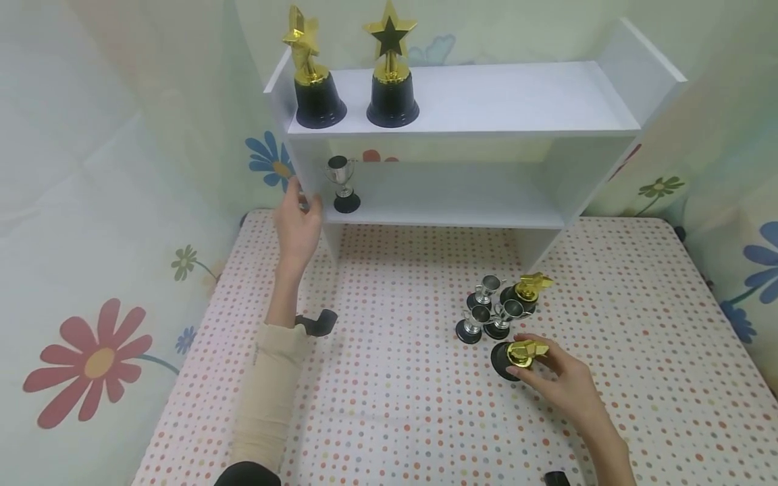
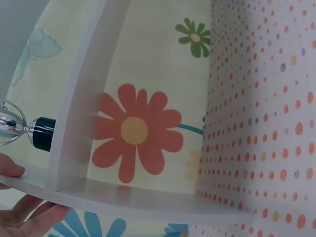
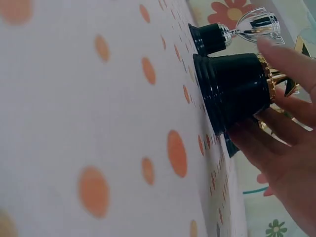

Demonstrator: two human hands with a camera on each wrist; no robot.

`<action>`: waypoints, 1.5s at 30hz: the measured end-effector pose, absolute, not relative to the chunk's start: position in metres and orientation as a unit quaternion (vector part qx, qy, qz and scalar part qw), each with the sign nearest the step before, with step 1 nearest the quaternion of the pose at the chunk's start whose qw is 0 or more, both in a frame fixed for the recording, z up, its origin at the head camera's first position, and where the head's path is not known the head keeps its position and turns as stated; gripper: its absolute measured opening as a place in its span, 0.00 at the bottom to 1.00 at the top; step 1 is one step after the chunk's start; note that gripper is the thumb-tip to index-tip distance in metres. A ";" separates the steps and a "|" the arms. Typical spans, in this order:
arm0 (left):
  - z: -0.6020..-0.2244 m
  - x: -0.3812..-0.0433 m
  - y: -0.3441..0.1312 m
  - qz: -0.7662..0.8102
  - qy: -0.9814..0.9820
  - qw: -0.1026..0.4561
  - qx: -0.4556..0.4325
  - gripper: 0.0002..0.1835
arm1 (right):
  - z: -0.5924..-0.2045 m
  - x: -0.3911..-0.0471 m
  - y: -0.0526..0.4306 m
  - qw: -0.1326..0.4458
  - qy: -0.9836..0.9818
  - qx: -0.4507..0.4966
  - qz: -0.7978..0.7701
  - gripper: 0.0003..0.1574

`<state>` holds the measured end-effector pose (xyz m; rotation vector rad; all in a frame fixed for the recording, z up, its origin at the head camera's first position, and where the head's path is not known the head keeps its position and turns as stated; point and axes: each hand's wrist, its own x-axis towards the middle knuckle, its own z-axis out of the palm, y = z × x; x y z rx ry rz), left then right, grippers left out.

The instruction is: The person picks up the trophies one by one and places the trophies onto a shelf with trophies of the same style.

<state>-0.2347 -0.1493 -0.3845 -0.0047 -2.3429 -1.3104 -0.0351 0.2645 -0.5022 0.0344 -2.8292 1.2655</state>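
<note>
My left hand (image 1: 299,226) grips the left side panel of a white two-tier shelf (image 1: 450,226), thumb on the inner face and fingers outside. Just inside the panel, on the lower tier, stands a silver two-handled trophy cup (image 1: 342,182). My right hand (image 1: 562,381) holds a gold star trophy (image 1: 504,361) by its upper part, thumb and fingers on either side. Its black base (image 3: 234,91) is low at the dotted tabletop. Beyond it stand several small silver cups (image 1: 479,314) and another gold star trophy (image 1: 527,289).
Two gold star trophies, one turned sideways (image 1: 319,101) and one facing forward (image 1: 392,101), stand at the left of the upper tier. A dark strap-like piece (image 1: 319,324) shows beside my left forearm. Flower-printed cloth (image 1: 121,202) hangs around the dotted table (image 1: 389,405).
</note>
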 end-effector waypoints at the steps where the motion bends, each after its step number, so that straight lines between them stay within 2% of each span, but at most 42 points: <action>1: -0.384 -0.235 -0.149 -0.475 -0.850 0.227 -0.004 0.21 | -0.502 -0.035 0.264 0.023 -0.918 0.007 0.397 0.41; 9: -0.385 -0.234 -0.148 -0.489 -0.838 0.242 0.004 0.20 | -0.505 -0.034 0.263 0.055 -0.929 0.011 0.367 0.33; 17: -0.384 -0.231 -0.146 -0.489 -0.827 0.276 0.008 0.17 | -0.502 -0.029 0.260 0.039 -0.925 0.006 0.378 0.33; 36: -0.381 -0.233 -0.141 -0.492 -0.826 0.274 0.018 0.16 | -0.483 -0.022 0.256 0.112 -0.931 0.055 0.343 0.24; 45: -0.381 -0.231 -0.142 -0.492 -0.827 0.272 0.018 0.17 | -0.465 -0.020 0.255 0.145 -0.920 0.095 0.351 0.28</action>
